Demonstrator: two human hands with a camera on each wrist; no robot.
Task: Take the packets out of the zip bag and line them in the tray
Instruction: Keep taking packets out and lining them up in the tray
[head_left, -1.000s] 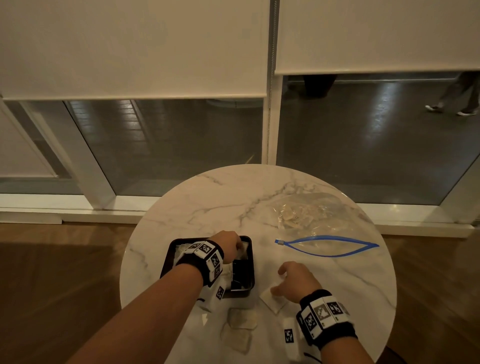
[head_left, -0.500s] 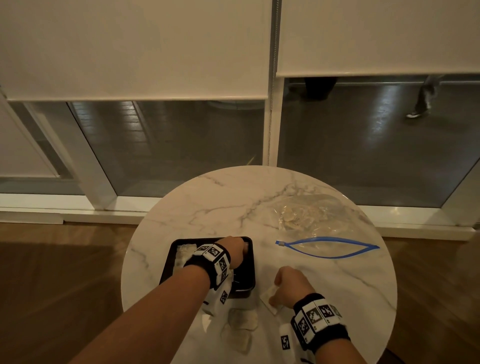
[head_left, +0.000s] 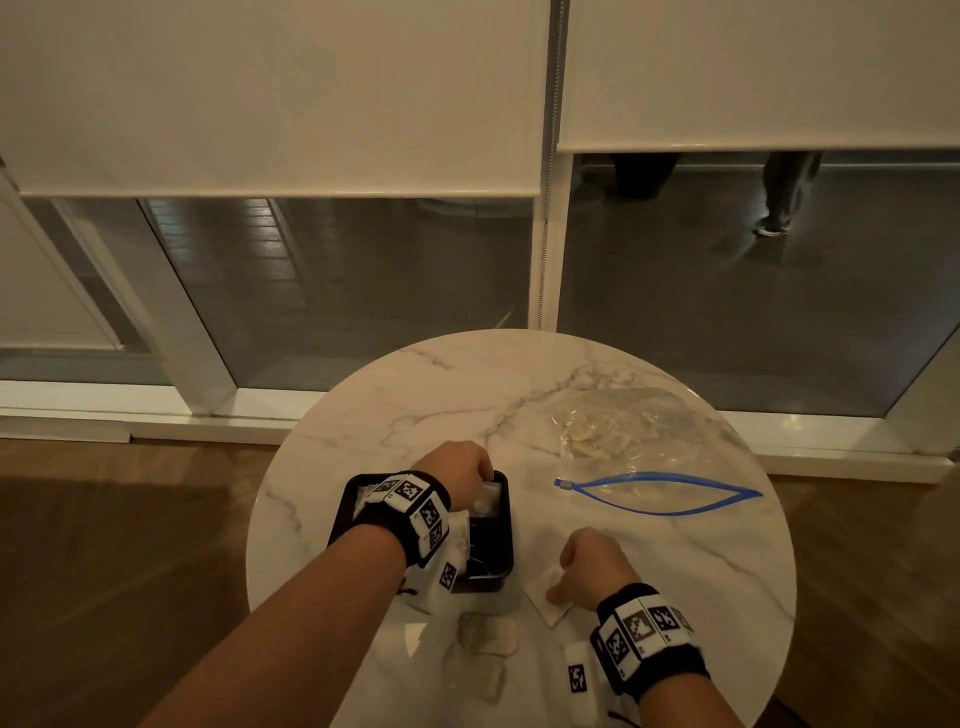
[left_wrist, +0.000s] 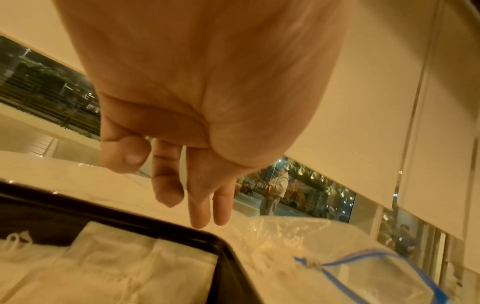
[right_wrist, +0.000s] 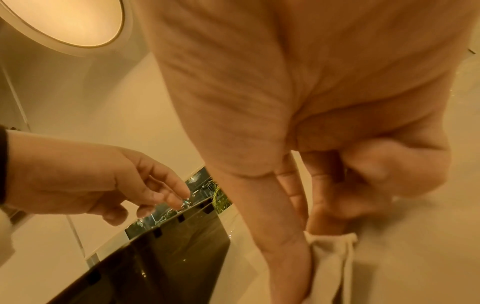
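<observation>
On the near left of the table stands the black tray (head_left: 491, 551), with white packets (head_left: 489, 500) lying inside it. My left hand (head_left: 478, 470) hovers over the tray's far right corner; its fingers (left_wrist: 198, 214) hang relaxed and hold nothing. Right of the tray, my right hand (head_left: 563, 579) pinches a white packet (head_left: 543, 597) that lies on the table; the same packet (right_wrist: 331, 259) shows under the fingertips in the right wrist view. The clear zip bag (head_left: 628, 441) lies at the far right with its blue zip (head_left: 660, 496) open, more packets inside.
Two more packets (head_left: 488, 633) (head_left: 475, 675) lie loose near the round marble table's (head_left: 441, 395) front edge. Windows with half-drawn blinds stand behind the table. A wooden floor surrounds it.
My left hand has shifted slightly farther over the tray's far right corner. My right hand has drawn back toward me and closed its fingers onto the packet beside the tray.
</observation>
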